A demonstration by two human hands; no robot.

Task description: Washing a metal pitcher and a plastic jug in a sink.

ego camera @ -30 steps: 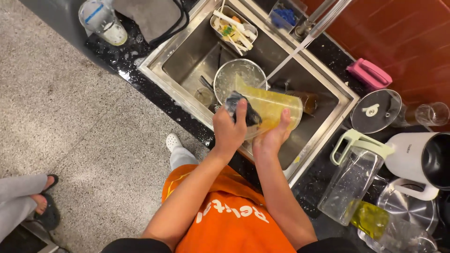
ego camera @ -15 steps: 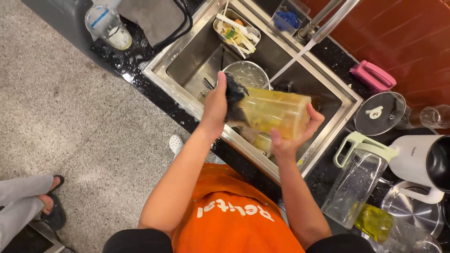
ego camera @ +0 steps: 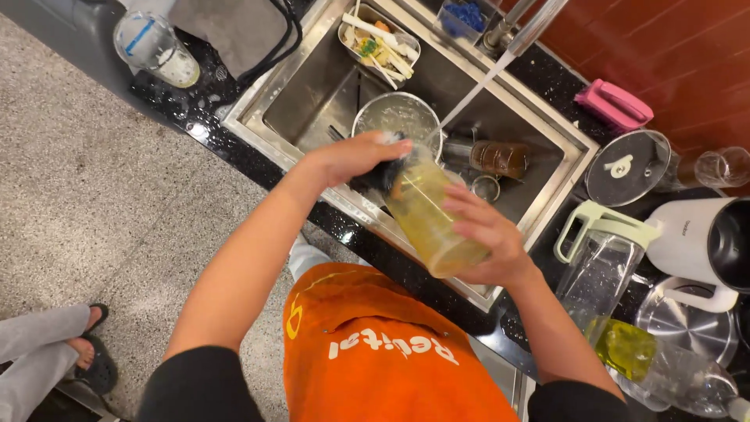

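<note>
My right hand grips a tall yellowish plastic cup around its lower half, tilted with its mouth toward the sink. My left hand is closed on a dark scrubbing sponge pushed into the cup's mouth. Both hands are above the sink's front rim. A thin stream of water runs from the tap into the basin behind the cup.
In the sink lie a steel bowl, a brown glass jar and a tray of food scraps. A clear jug with pale green handle, a white kettle, a lid, a pink object stand right. Another person's feet lower left.
The cup turned from lying sideways over the sink to pointing its base toward me; my right hand shifted down its side and my left hand pushed the sponge in at the mouth.
</note>
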